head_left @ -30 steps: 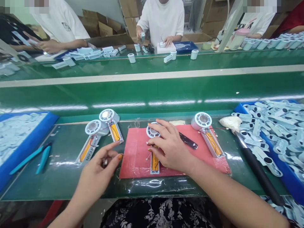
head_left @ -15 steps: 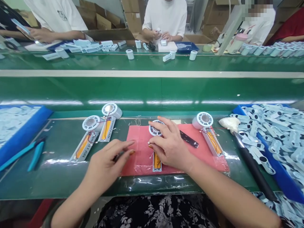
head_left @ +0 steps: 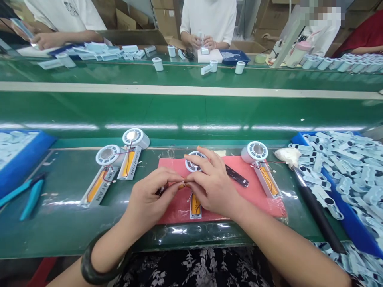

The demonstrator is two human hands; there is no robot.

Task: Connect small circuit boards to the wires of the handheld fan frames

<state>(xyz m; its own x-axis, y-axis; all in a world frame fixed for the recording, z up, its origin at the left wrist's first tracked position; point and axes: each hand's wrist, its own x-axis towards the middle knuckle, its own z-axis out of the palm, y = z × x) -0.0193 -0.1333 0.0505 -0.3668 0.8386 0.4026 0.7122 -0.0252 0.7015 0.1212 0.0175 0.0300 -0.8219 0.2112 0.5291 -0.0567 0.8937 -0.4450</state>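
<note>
A half-assembled handheld fan [head_left: 196,213] lies on the red mat [head_left: 170,215], its round grille partly under my right hand [head_left: 217,187] and an orange battery showing in its handle. My left hand [head_left: 154,197] is closed in a pinch, fingertips meeting those of my right hand just above the fan. Between them is something tiny and pale, too small to name. My right thumb and index finger are pinched too; its other fingers extend over the grille. Beside that hand lies a black strip [head_left: 237,176]. Another open fan [head_left: 265,171] rests at the mat's right.
Two more open fans [head_left: 109,155] [head_left: 136,137] lie left of the mat. Blue-handled pliers [head_left: 35,195] sit far left. A black-handled tool [head_left: 320,211] lies before a blue bin [head_left: 350,223] of pale plastic parts. Co-workers [head_left: 209,20] sit across the green bench.
My left hand has moved right and brought its fingertips together against my right hand's. My right hand stays over the fan. The view has shifted slightly.
</note>
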